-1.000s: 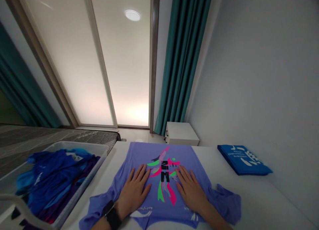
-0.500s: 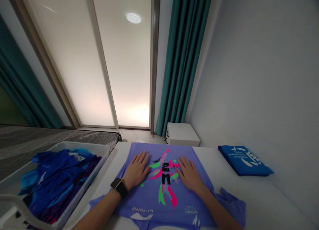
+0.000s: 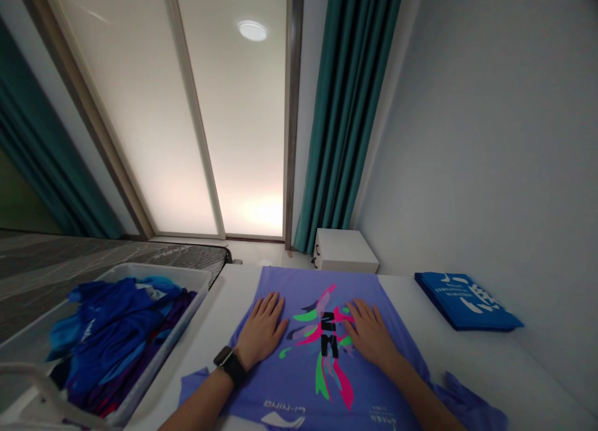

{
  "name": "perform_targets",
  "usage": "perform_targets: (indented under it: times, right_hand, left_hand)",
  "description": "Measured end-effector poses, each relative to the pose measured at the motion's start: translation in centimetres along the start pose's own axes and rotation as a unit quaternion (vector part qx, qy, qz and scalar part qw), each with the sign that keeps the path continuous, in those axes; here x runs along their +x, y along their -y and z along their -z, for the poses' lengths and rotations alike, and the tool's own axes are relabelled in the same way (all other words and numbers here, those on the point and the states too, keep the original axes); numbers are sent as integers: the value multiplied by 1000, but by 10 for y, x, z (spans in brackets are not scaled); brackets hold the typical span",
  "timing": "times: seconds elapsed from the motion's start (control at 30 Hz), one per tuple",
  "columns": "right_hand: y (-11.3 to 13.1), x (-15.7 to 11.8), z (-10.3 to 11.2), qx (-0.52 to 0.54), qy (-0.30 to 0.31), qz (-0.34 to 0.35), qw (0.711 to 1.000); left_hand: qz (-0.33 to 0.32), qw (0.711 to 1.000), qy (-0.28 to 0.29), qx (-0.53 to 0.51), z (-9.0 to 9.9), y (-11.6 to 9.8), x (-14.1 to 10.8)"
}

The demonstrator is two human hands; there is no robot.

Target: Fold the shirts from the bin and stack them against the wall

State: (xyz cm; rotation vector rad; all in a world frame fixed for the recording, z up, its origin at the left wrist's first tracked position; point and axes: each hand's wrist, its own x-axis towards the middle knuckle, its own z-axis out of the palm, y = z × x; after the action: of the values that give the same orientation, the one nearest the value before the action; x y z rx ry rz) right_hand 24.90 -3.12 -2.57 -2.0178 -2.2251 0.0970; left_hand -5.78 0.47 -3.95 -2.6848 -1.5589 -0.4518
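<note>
A purple T-shirt with a bright pink, green and black print lies spread on the white table, its hem side away from me. My left hand rests flat on the left part of the shirt, fingers spread, with a black watch on the wrist. On the right of the print lies my right hand, also flat with fingers apart. Neither hand grips the cloth. The right sleeve is bunched up, while the near edge of the shirt runs out of view.
A folded blue shirt lies at the table's right, near the wall. At the left is a white basket of blue and purple clothes. A white cabinet stands beyond the table.
The purple shirt has shifted right and toward me, with both hands flat on it. Its right sleeve now reaches farther right.
</note>
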Motion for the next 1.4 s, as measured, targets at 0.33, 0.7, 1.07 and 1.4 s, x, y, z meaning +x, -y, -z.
perform_targets:
  times: [0.33, 0.7, 1.07, 1.4]
  right_hand:
    - [118, 49, -2, 86, 29, 152, 984]
    - [127, 53, -26, 53, 8, 172, 984]
    - [128, 58, -6, 52, -11, 168, 984]
    - [185, 142, -3, 59, -16, 248, 967]
  left_hand:
    - [205, 979, -7, 21, 73, 40, -15]
    - [189, 979, 69, 34, 64, 33, -41]
    - [170, 985, 26, -30, 54, 41, -44]
    - [211, 964, -10, -159, 49, 47, -45]
